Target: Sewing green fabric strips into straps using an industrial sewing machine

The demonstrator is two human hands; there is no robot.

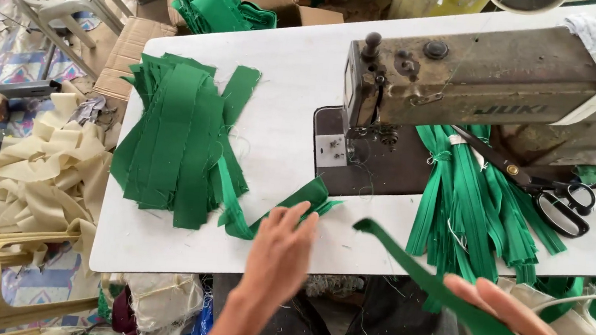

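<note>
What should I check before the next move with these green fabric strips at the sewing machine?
1. Left hand on the folded green strip: ok, fingertips rest on it.
2. Right hand holding the long green strip: ok, pinched, its end raised over the table edge.
3. Needle area of the sewing machine free of fabric: ok.
4. Scissors away from both hands: ok, lying on the zipper bundle.
5. Stack of green strips tidy: not ok, fanned out.
6. Thread in the needle: cannot tell.
</note>
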